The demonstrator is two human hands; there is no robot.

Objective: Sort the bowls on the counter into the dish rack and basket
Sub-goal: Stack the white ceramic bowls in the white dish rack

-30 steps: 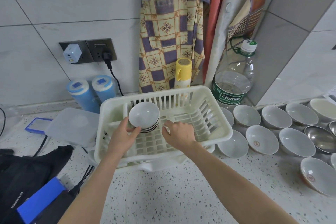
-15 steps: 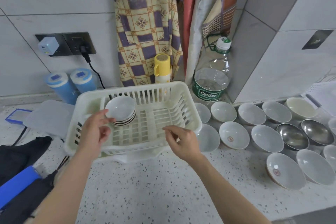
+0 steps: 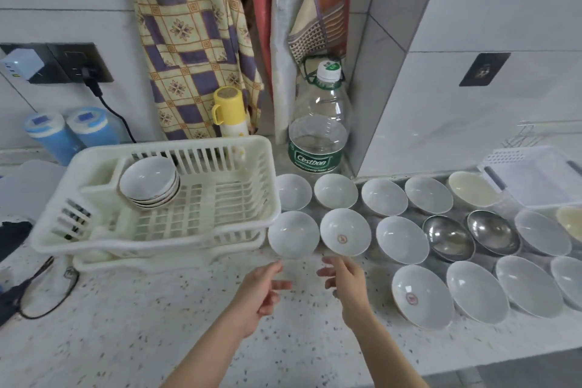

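White slotted plastic forms the rectangular dish rack (image 3: 220, 198), which stands on the speckled tabletop (image 3: 141, 324) at left. Its rear left section holds a tilted stack of small white ceramic bowls (image 3: 149, 183), leaning against the inner divider; the remaining rack floor carries nothing else visible.

Right of the rack, further white ceramic bowls sit upright in rows on the tabletop. The plain white bowl (image 3: 293, 234) lies just beside the rack's front right corner. The white bowl with a red emblem (image 3: 345, 231) sits next to it. Two round stainless steel bowls (image 3: 448, 238) sit in the middle row farther right. A clear plastic water bottle with a green label (image 3: 318, 132) stands behind the rows, against the wall.

Both hands hover above the tabletop, just in front of the two nearest bowls, touching neither. The left hand (image 3: 259, 293) holds nothing, fingers loosely spread. The right hand (image 3: 345, 285) likewise holds nothing, fingers relaxed and slightly apart.
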